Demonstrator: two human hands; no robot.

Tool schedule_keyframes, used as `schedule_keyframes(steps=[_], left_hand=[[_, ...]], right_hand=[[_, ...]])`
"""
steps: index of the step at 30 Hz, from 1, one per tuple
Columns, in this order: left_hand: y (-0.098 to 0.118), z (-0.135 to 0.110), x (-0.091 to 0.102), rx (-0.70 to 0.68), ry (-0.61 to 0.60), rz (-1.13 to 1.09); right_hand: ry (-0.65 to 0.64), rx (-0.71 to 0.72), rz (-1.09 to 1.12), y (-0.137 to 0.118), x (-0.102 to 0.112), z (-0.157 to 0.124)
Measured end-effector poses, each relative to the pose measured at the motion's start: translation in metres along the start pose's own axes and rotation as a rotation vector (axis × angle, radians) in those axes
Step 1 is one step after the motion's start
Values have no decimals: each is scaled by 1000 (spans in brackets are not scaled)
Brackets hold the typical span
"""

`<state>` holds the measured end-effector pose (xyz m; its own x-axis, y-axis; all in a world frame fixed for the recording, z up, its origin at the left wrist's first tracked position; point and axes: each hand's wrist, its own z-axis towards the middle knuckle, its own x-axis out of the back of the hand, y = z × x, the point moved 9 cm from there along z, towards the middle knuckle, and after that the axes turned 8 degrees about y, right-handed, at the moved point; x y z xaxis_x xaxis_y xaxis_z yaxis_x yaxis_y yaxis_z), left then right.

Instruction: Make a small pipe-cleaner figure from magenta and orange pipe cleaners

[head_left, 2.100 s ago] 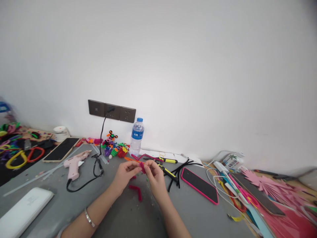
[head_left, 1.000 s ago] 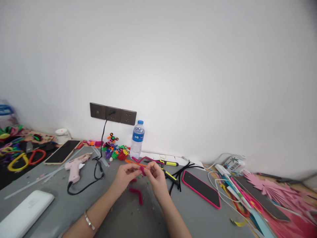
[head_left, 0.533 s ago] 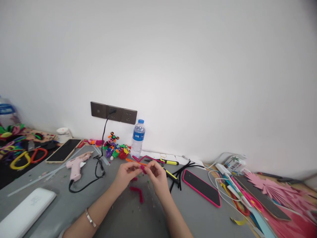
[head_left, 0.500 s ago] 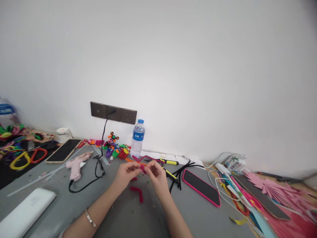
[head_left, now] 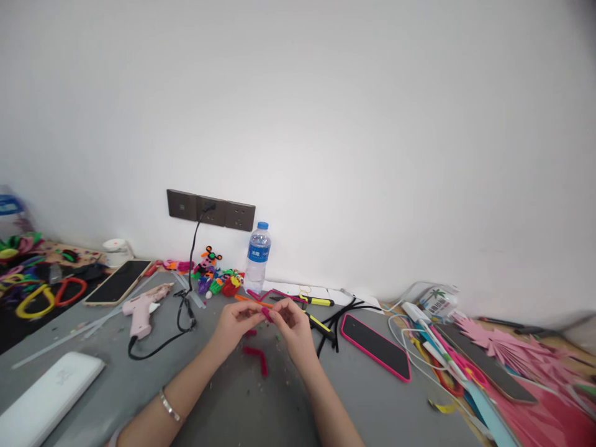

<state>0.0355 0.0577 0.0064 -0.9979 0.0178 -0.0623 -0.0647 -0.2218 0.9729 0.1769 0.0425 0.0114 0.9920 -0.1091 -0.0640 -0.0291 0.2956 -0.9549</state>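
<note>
Between the fingertips of both hands is a short magenta pipe cleaner piece (head_left: 267, 313). My left hand (head_left: 236, 323) pinches its left side, and my right hand (head_left: 289, 321) pinches it from the right. Below them on the grey table lies a bent magenta pipe cleaner (head_left: 257, 357), with a smaller magenta bit (head_left: 250, 333) just above it. Behind my right hand are pliers with yellow and black handles (head_left: 321, 326), partly hidden by the fingers. A longer magenta pipe cleaner and an orange one (head_left: 244, 298) lie behind the hands.
A water bottle (head_left: 257, 257) stands by the wall beside small pipe-cleaner figures (head_left: 218, 273). Left are a pink glue gun (head_left: 140, 310) with its cord, a phone (head_left: 118, 282) and a white power bank (head_left: 51, 397). Right are black pipe cleaners (head_left: 338, 323), a pink-cased phone (head_left: 376, 346) and pink paper (head_left: 507, 347).
The whole view has shifted slightly. Both hands stay together on the magenta piece, whose angle between the fingertips has changed a little.
</note>
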Motion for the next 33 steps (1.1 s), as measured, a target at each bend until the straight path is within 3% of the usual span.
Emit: schedule_keyframes(steps=[20,33], left_hand=[[-3,1,0,3,-6,-20],[6,3,-2,-123,-57,-78]], right_hand=[[-56,-19,47,-1,-5,0],[-107,-27,135,-9,-14,-3]])
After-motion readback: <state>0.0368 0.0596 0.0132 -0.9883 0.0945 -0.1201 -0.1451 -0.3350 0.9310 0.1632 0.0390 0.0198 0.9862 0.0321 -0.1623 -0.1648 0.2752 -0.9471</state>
